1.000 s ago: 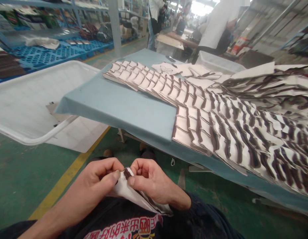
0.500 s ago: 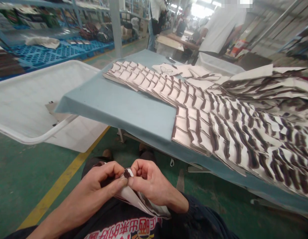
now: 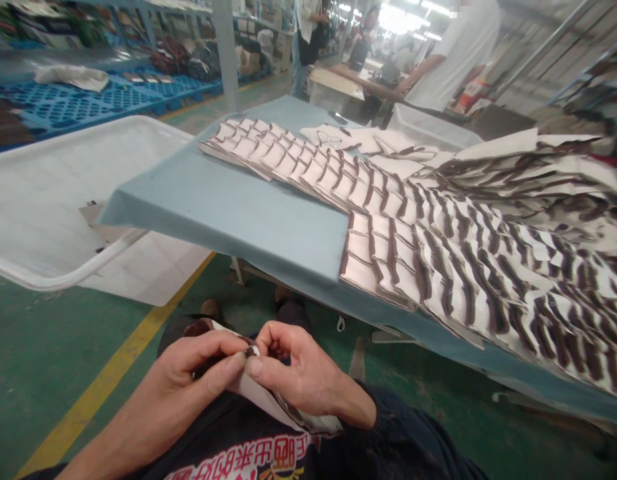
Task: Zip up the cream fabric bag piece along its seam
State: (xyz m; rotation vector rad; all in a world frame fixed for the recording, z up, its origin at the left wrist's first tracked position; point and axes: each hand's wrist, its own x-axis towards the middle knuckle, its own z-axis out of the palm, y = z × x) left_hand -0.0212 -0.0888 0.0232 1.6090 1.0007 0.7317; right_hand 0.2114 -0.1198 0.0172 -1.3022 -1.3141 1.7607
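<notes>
Low over my lap, my left hand (image 3: 198, 373) and my right hand (image 3: 293, 367) are close together, both pinching one edge of a white and dark-brown fabric piece (image 3: 268, 397). Thumbs and forefingers nearly meet at the small dark edge between them. The piece hangs down from my fingers toward my right wrist, and part of it shows behind the left hand. Most of it is hidden by the hands. On the table in front, rows of overlapping white and brown fabric pieces (image 3: 383, 253) look similar to the held one.
A table with a blue-grey cover (image 3: 228, 200) stands before me. At its left is a white plastic bin (image 3: 53, 280). More pieces are heaped at the right (image 3: 538, 167), with eyeglasses (image 3: 328, 139) behind the rows. Blue pallets (image 3: 83, 100) and two people are farther back.
My hands and the held fabric piece stay nearly in place. The pinched edge is a little more covered by my fingertips, and more fabric shows behind the left hand. The view has shifted slightly.
</notes>
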